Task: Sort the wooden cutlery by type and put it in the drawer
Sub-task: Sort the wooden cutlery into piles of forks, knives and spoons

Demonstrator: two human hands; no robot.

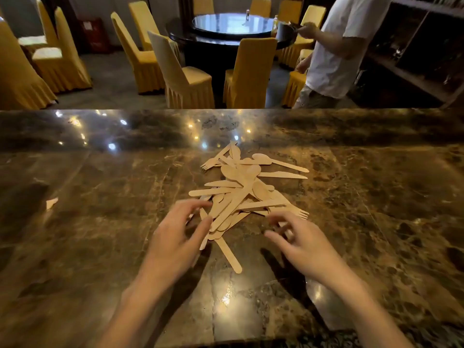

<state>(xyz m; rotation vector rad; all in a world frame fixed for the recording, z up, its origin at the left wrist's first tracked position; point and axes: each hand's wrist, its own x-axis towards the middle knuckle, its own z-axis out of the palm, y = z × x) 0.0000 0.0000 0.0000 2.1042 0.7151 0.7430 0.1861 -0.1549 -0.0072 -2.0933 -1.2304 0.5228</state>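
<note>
Heap of wooden cutlery (242, 189) mid-frame on table (100, 222), left hand (175, 232) and right hand (303, 239) at its near edge, both grips released

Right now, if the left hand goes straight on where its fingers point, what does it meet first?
Probably the near edge of the wooden cutlery pile; the left hand points at it, though height is unclear.

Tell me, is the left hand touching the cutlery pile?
Cannot tell. Head view: fingers of the left hand overlap the cutlery pile in a blur; contact unclear.
</note>
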